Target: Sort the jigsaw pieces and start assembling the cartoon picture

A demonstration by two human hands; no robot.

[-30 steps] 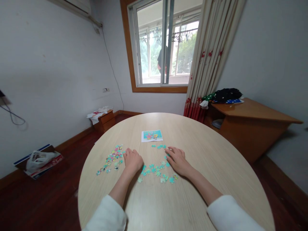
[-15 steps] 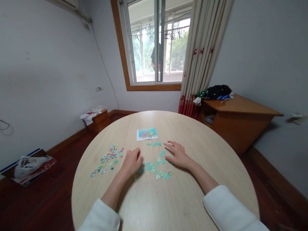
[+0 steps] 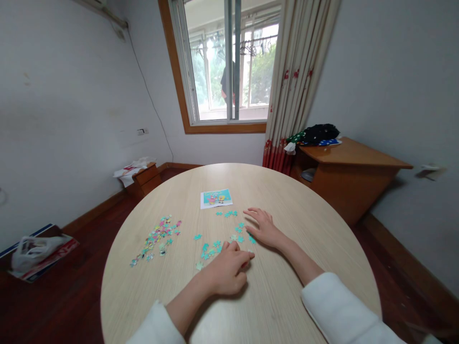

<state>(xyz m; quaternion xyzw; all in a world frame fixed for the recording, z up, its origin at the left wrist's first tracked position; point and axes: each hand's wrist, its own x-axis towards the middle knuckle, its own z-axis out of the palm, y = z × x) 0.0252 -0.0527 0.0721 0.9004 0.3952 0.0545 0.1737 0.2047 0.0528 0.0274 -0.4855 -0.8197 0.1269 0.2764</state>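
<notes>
My left hand point(image 3: 226, 273) lies curled on the round wooden table point(image 3: 272, 306), fingertips pinched over puzzle pieces at the near right end of a scatter of teal pieces point(image 3: 211, 248). What it pinches is hidden. My right hand point(image 3: 263, 228) rests flat with fingers spread on the table, touching teal pieces beside it. A small printed reference picture point(image 3: 216, 198) lies further back. A pile of multicoloured puzzle pieces point(image 3: 158, 237) sits to the left.
A wooden desk point(image 3: 353, 169) with dark clothes stands at the right by the curtain point(image 3: 297, 81). A small wooden stand point(image 3: 143, 177) and a plastic bag on a box point(image 3: 30, 251) are on the floor at left. A person stands outside the window point(image 3: 225, 62).
My left hand moved from beside the multicoloured pile rightward and nearer, across the teal pieces. My right hand stayed nearly in place. The view shifted a little.
</notes>
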